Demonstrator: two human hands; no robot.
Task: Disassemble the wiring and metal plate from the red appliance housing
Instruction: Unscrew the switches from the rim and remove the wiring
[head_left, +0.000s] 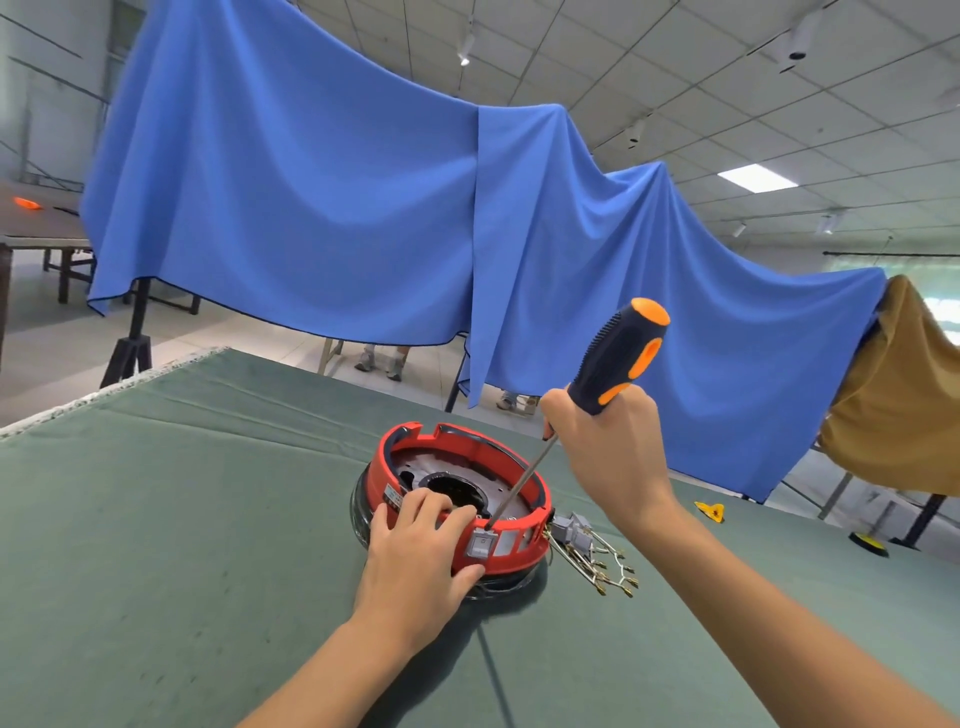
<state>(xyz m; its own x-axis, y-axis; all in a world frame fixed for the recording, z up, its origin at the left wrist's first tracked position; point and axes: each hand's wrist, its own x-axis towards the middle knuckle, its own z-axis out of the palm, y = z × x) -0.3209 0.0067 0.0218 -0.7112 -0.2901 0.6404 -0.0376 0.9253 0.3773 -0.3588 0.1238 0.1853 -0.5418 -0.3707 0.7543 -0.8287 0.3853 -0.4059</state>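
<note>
The round red appliance housing (498, 462) lies upside down on the green table cloth (156, 519). Inside it I see a grey metal plate (415, 465) with a dark central hole. My left hand (415, 551) grips the housing's near rim, fingers over the edge. My right hand (608, 457) holds a black and orange screwdriver (621, 358), whose shaft slants down to the inner near wall beside a grey switch (480, 545). A bundle of wires (597, 564) with brass terminals and grey connectors lies just right of the housing.
A small yellow piece (709, 512) lies on the cloth to the right. A blue sheet (363, 208) hangs on stands behind the table, with people's feet below it. A black cord (493, 670) runs from the housing toward me.
</note>
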